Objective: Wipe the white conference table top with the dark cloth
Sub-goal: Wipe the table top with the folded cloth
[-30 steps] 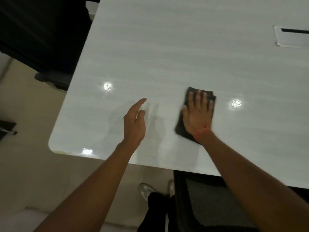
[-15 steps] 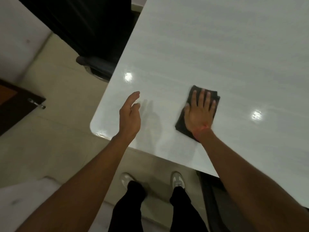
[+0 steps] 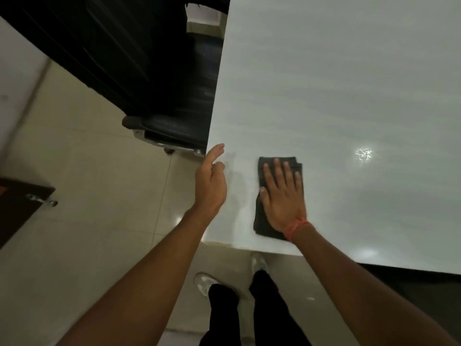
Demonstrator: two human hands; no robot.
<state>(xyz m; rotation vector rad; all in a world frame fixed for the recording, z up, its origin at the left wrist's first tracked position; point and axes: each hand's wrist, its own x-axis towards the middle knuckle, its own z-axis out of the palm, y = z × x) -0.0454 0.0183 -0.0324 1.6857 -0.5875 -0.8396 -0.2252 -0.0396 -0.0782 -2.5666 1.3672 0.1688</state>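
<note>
one dark folded cloth (image 3: 262, 221) flat under right hand (image 3: 283, 198)

Right hand (image 3: 282, 198) flat, fingers straight, pressing a folded dark grey cloth (image 3: 279, 171) onto the glossy white counter (image 3: 336, 83) near its front-left corner. Left hand (image 3: 210, 182) edge-on at the counter's left edge, fingers relaxed, holding nothing. Black office chair (image 3: 174, 126) sits just left of the counter on beige floor tiles (image 3: 87, 221).

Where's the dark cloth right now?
In the head view, the dark cloth lies flat on the white table near its near-left corner, under the right hand, right of the left hand.
</note>
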